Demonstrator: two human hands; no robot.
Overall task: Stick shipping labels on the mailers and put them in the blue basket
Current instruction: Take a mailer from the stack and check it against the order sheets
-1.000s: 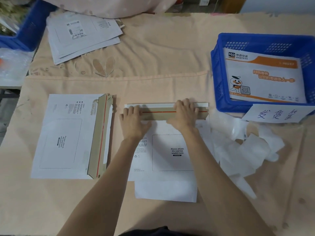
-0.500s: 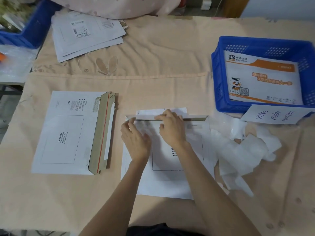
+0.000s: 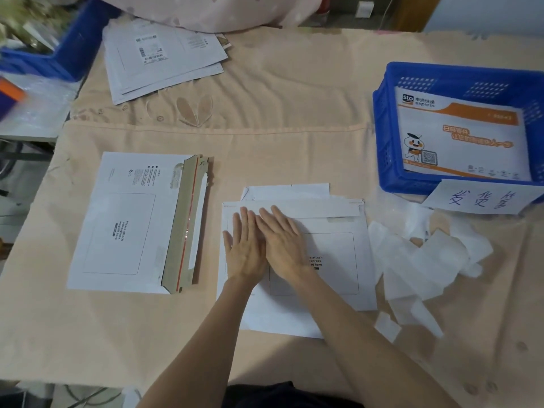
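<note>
A white cardboard mailer (image 3: 332, 260) lies in front of me with its flap folded down along the top edge. My left hand (image 3: 245, 248) and my right hand (image 3: 284, 242) press flat on its left half, fingers straight and side by side. A second white mailer (image 3: 123, 222) lies to the left, its brown flap with a red strip standing open. The blue basket (image 3: 385, 148) stands at the right and holds a mailer with an orange print (image 3: 462, 136).
Crumpled white backing strips (image 3: 421, 260) litter the cloth right of the mailer. A stack of labelled mailers (image 3: 159, 57) lies at the back left. A handwritten paper sign (image 3: 482, 197) hangs on the basket's front. Another blue bin (image 3: 67, 51) stands off the table's left.
The flap of the middle mailer has been folded down shut. Both hands moved from the top edge to lie flat on the mailer's left half.
</note>
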